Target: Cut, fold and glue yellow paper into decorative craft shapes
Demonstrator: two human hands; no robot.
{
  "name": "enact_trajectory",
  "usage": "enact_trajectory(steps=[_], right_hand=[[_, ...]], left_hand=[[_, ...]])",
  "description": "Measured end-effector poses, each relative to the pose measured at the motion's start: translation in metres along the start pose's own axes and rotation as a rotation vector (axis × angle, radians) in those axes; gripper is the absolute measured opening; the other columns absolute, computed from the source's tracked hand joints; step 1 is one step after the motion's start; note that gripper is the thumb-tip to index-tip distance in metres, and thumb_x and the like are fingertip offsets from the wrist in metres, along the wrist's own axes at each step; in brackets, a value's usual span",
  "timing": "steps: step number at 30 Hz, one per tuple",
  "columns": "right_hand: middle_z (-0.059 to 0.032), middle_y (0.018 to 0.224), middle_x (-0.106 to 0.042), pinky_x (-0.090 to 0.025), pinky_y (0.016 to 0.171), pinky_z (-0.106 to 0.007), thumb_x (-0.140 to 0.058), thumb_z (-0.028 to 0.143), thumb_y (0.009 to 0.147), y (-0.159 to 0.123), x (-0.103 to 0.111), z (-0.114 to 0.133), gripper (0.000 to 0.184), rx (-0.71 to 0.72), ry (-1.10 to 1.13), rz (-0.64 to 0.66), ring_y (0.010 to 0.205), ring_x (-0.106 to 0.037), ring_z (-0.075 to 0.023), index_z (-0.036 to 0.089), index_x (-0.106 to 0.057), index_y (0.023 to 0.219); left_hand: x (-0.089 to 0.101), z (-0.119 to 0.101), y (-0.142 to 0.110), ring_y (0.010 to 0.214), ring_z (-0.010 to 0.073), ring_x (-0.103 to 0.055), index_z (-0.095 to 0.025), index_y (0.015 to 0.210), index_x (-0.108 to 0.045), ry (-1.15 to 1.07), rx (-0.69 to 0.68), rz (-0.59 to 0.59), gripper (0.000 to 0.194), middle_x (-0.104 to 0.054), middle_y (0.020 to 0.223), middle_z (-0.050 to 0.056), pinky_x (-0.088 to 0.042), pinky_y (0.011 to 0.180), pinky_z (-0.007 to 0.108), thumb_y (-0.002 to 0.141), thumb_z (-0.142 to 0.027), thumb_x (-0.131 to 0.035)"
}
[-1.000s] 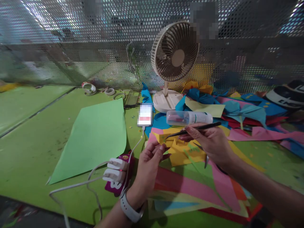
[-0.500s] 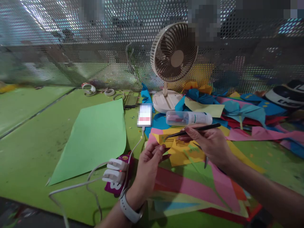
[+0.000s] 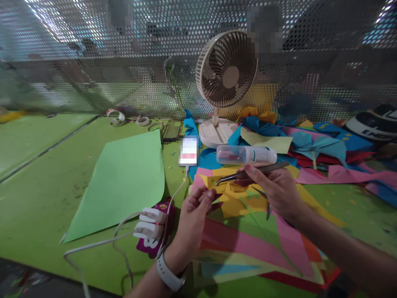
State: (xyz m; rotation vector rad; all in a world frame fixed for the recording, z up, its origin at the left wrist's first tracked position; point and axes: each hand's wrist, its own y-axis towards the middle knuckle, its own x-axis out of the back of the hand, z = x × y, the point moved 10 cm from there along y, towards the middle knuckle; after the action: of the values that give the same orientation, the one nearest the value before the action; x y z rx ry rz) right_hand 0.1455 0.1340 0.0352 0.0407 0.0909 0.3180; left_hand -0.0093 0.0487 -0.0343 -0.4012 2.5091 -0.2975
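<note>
My left hand (image 3: 195, 211) is closed in a pinch, thumb against fingertips; whatever it pinches is too small to make out. In my right hand (image 3: 276, 186) is a pair of black tweezers (image 3: 232, 176), its bent tip pointing left, just above the left fingertips. Two dark metal blades, apparently of scissors (image 3: 269, 210), show under the right hand; the rest is hidden, and I cannot tell whether they hang from it or lie on the paper. Beneath both hands are yellow paper (image 3: 232, 209) with small green bits and layered pink sheets (image 3: 238, 240).
A beige fan (image 3: 230, 76) stands behind, before a perforated metal screen. A clear bottle (image 3: 246, 154) lies near the right hand. A charging phone (image 3: 188, 151), plugs on a purple power block (image 3: 151, 244), cables, green paper (image 3: 124, 178), tape rolls (image 3: 116, 117) and folded coloured paper (image 3: 322, 145) surround them.
The tweezers have turned a little in my right hand, showing more of their side, and the tip has dipped slightly towards the left fingertips. My left hand has stayed almost still.
</note>
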Motion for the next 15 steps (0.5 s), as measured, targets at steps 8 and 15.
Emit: enact_trajectory(steps=[8,15], right_hand=[[-0.0015,0.08,-0.073,-0.061,0.066,-0.031,-0.067,0.039,0.076,-0.0009,-0.0016,0.0013,0.02,0.006,-0.013,-0.007,0.068,-0.07,-0.0201,0.022,-0.07,0.086],[-0.0026,0.076,-0.072,-0.062,0.066,-0.033,-0.067,0.041,0.076,0.0001,0.0033,-0.0003,0.023,-0.005,-0.072,-0.029,0.067,-0.07,-0.0208,0.02,-0.069,0.084]], left_hand=[[-0.0028,-0.0007,-0.0007,0.078,0.0128,-0.065,-0.019,0.094,-0.066,0.019,-0.004,0.03,0.019,-0.068,0.086,0.0,-0.054,0.071,0.024,0.076,-0.024,-0.069],[-0.0009,0.0007,-0.0006,0.078,0.0131,-0.065,-0.02,0.093,-0.066,0.007,0.001,0.01,0.02,-0.068,0.085,0.0,-0.054,0.071,0.025,0.075,-0.025,-0.07]])
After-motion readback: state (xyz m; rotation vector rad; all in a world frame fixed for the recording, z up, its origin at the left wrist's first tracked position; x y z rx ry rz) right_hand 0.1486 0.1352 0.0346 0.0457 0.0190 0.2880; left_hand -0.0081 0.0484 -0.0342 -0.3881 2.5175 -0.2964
